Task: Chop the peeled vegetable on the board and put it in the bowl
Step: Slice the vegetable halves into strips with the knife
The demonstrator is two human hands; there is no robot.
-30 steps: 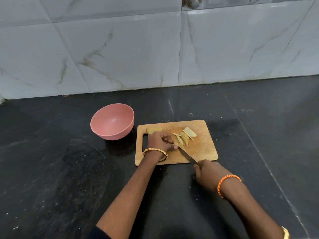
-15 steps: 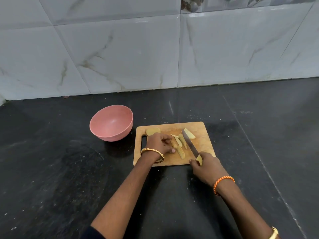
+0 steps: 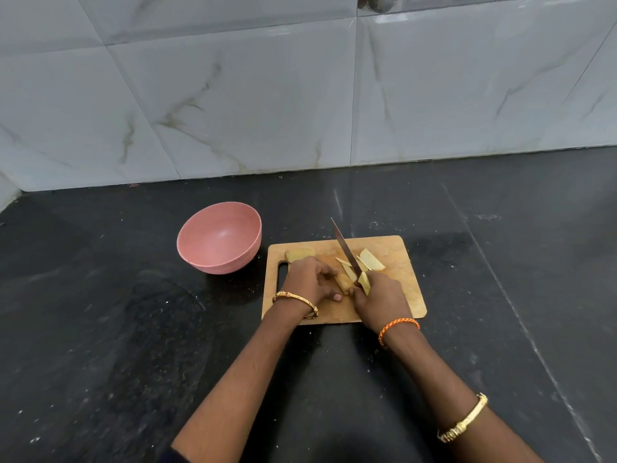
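L hand (image 3: 309,282) pins a potato piece (image 3: 344,284) mid wooden board (image 3: 405,289), fingers curled on it. R hand (image 3: 380,300) grips knife (image 3: 345,250), tip past the far edge. One empty pink bowl (image 3: 213,259) just left; counter (image 3: 100,329) open around.

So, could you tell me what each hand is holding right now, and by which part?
The right hand grips the knife by its handle. The left hand holds a vegetable piece down on the board at its left end.
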